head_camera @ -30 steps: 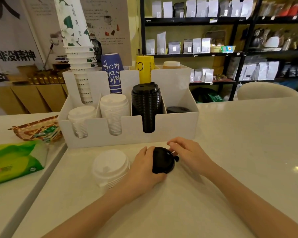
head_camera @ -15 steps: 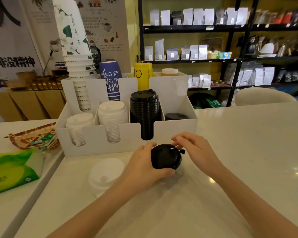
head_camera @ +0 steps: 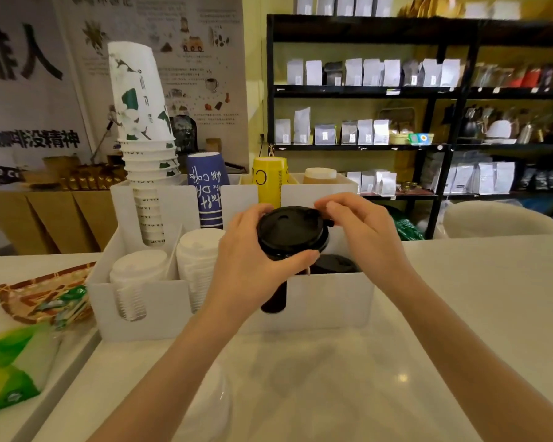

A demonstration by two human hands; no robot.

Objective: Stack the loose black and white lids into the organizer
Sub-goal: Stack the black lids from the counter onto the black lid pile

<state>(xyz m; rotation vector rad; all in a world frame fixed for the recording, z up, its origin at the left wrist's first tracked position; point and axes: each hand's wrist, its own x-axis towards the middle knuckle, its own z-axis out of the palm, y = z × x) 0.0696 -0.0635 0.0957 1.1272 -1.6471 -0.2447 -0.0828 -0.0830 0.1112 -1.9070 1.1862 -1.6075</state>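
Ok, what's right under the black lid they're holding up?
Under the black lid sits the black lid stack in the organizer; the left hand covers most of it.

White countertop (head_camera: 460,314), glossy, carries the items. White organizer (head_camera: 332,301) stands on it directly below and behind the two-handed grip on the black lid. Stack of white lids (head_camera: 211,406) sits on the counter nearer the camera than the grip, below the left forearm, blurred. Left of the grip, across a seam: woven tray (head_camera: 29,298) and green packet (head_camera: 7,371).
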